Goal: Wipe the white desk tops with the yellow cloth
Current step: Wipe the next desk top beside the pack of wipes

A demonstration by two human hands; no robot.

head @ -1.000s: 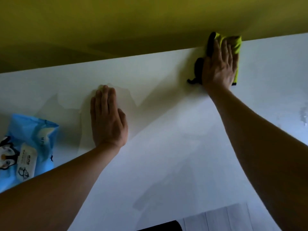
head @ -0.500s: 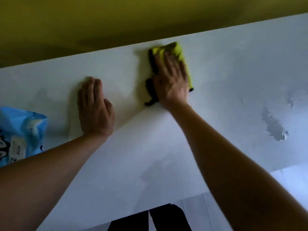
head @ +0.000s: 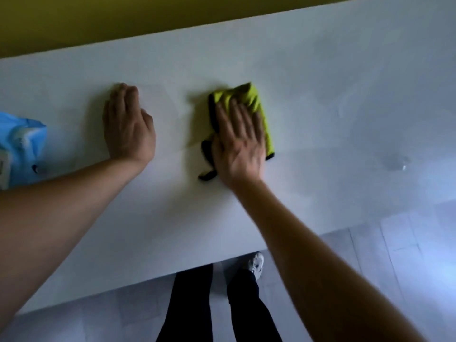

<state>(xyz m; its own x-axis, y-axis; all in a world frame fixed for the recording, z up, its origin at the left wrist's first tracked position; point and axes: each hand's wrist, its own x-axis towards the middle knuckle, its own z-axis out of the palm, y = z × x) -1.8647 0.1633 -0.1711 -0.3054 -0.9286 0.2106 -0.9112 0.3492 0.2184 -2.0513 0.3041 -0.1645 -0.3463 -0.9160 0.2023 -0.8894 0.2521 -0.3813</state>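
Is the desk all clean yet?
Not yet. The right hand presses the yellow cloth flat mid-desk, wiping, while the left hand rests on the white desk top. A wet smudge on the right remains. Which parts are already clean, I cannot tell.

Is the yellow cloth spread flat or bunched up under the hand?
Bunched. The yellow cloth lies in folds, a compact pad under the flat right hand, with a dark edge sticking out beside the palm.
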